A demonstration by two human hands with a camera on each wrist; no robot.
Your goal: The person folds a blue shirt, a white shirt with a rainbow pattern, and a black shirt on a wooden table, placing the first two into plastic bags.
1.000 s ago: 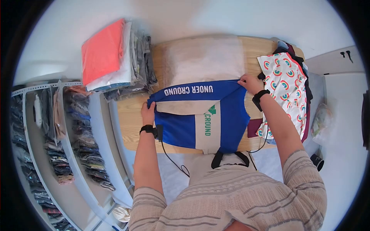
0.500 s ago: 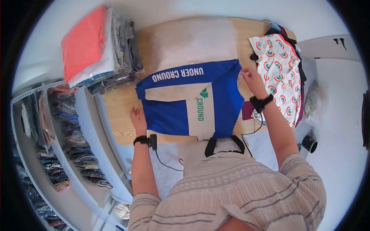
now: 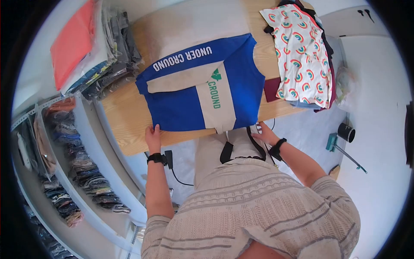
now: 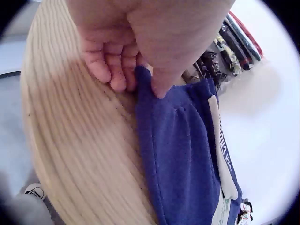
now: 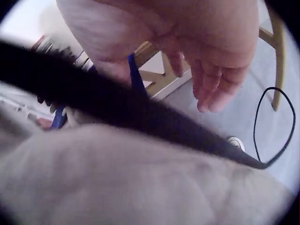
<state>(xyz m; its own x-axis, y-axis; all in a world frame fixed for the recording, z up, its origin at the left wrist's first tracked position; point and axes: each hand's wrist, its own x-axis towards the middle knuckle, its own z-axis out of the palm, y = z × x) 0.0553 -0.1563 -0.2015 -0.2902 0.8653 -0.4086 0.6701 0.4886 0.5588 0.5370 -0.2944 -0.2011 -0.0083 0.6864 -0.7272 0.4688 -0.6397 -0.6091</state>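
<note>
A blue and cream sweatshirt [image 3: 172,113] lies on the wooden table, one sleeve with white "UNDER GROUND" lettering folded across it. Green print shows on its cream panel. At the sweatshirt's near left corner, my left hand [image 3: 153,139] pinches the blue cloth; in the left wrist view the thumb [image 4: 165,82] lies over the fabric. My right hand [image 3: 266,134] is at the near right corner, by the table edge. The right wrist view shows its fingers [image 5: 218,82] apart from the thumb, with a blue cloth edge beside the thumb. A black strap [image 5: 187,133] crosses in front and hides part of this.
A stack of bagged clothes [image 3: 74,45] stands at the table's back left. On the right lies a pile topped by a white rainbow-print garment [image 3: 302,64]. Clear plastic [image 3: 194,21] lies behind the sweatshirt. Shelves of bagged clothes [image 3: 86,159] stand left; a broom [image 3: 345,151] is at right.
Both hands let go of the sweatshirt's far side and came toward the body. My left hand has taken the near left corner; the right has come down to the near right corner.
</note>
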